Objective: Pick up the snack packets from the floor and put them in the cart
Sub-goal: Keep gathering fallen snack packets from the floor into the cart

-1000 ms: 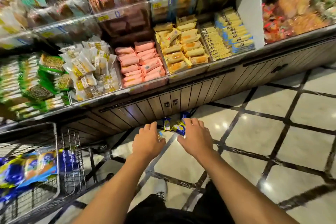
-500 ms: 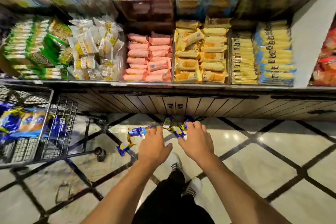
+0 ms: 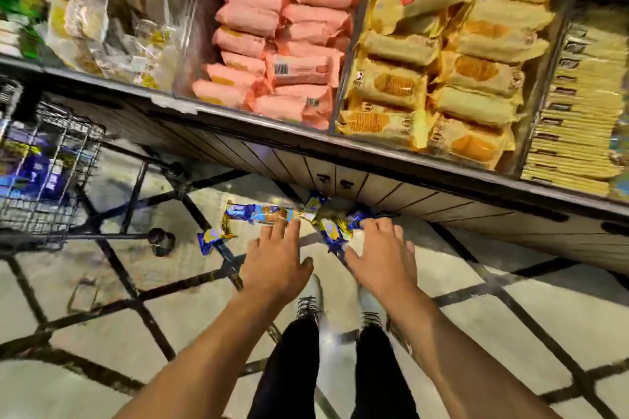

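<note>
At the far left stands my cart (image 3: 51, 187), a wire basket on a dark frame, with blue packets already lying inside it and one of its wheels (image 3: 162, 241) resting on the tiled floor (image 3: 561, 313). Just right of that wheel, a small blue and yellow snack packet (image 3: 212, 237) lies alone on the floor, and beyond it a longer blue packet (image 3: 255, 213) lies flat near the foot of the shelf. My left hand (image 3: 275, 267) reaches down with its fingers spread and relaxed, the fingertips at the near edge of that longer packet; it grips nothing. Between my hands sits a small heap of blue and yellow packets (image 3: 326, 218), close against the dark panelled base of the shelf (image 3: 425, 201). My right hand (image 3: 383, 257) is spread too, its fingertips touching the right side of the heap without closing on anything. Below my hands are my two pale shoes (image 3: 311, 303). Above the base, the shelf holds bins of pink packs (image 3: 282, 44) and yellow packs (image 3: 442, 54).
</note>
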Demonstrator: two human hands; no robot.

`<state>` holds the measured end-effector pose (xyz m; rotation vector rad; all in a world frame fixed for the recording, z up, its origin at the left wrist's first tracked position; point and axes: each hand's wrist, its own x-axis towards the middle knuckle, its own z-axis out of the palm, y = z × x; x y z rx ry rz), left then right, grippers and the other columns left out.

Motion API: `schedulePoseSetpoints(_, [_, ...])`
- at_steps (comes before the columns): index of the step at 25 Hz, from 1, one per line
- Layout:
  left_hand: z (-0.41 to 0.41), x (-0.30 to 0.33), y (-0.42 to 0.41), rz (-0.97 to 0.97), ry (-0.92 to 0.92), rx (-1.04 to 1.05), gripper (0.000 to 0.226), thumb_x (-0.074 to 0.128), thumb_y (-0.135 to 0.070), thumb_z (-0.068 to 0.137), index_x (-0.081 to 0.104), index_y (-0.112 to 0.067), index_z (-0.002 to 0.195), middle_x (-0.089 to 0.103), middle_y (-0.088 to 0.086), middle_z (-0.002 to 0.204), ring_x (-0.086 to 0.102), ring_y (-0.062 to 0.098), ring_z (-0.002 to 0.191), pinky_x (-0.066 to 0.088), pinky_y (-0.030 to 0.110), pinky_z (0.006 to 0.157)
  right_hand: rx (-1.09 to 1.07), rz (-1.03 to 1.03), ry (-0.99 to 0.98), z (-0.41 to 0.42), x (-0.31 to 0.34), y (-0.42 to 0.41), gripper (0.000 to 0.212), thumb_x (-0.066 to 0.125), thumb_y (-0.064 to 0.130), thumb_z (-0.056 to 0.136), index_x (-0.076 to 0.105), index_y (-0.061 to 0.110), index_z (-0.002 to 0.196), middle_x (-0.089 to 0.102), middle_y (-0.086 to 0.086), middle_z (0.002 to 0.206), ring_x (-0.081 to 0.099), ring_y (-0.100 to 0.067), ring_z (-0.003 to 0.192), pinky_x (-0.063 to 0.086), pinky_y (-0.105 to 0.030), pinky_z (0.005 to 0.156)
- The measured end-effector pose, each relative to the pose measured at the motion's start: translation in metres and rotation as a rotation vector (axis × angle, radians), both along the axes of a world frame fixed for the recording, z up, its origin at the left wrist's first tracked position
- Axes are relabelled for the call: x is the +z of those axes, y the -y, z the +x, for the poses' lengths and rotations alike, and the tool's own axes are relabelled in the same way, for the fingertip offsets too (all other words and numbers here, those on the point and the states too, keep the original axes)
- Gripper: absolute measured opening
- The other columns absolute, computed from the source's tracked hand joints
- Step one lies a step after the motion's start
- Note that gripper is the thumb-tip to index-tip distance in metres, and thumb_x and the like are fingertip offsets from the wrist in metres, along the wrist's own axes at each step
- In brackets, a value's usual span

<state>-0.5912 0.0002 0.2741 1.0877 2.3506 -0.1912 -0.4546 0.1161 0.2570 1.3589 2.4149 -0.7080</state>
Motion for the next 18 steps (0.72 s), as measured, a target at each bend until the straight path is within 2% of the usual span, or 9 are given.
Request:
schedulePoseSetpoints(3, [0.007,-0.052,-0.009,0.021,-0.037,0.000,0.076,0.051,-0.054,0.091,0.018,-0.023,0.152,0.032,0.004,0.153,0.033,0.028,0.137,0.033,0.044,0.107,0.132,0.018,0.041,0.005,-0.056,-0.017,0.051,0.054,0.052,0.087,0.047,0.025,0.130,0.048,-0.002,0.131,0.042,-0.025,0.122,0.035,-0.041,0.101])
schedulePoseSetpoints(11, [0.026,-0.236,-0.005,0.024,0.015,0.069,0.079,0.049,-0.053,0.092,0.014,-0.020,0.155,0.038,0.003,0.149,0.035,0.027,0.136,0.035,0.041,0.108,0.218,0.032,0.114,0.009,-0.219,-0.024,0.056,0.054,0.054,0.086,0.046,0.023,0.132,0.047,-0.002,0.131,0.042,-0.025,0.122,0.035,-0.040,0.101])
schedulePoseSetpoints(15, [0.035,-0.337,-0.004,0.039,0.092,0.199,0.078,0.051,-0.052,0.091,0.017,-0.019,0.153,0.037,0.004,0.150,0.034,0.027,0.137,0.035,0.041,0.106,0.188,0.054,0.096,0.006,-0.308,-0.021,0.059,0.061,0.052,0.082,0.049,0.021,0.131,0.045,-0.004,0.129,0.044,-0.027,0.117,0.040,-0.040,0.094])
schedulePoseSetpoints(18, [0.040,-0.406,-0.014,0.099,0.149,0.284,0.073,0.051,-0.050,0.091,0.021,-0.019,0.150,0.036,0.005,0.148,0.033,0.027,0.134,0.037,0.040,0.103,0.136,0.013,0.149,-0.002,-0.373,-0.031,0.056,0.058,0.050,0.085,0.045,0.021,0.131,0.046,-0.005,0.131,0.042,-0.027,0.123,0.042,-0.041,0.096])
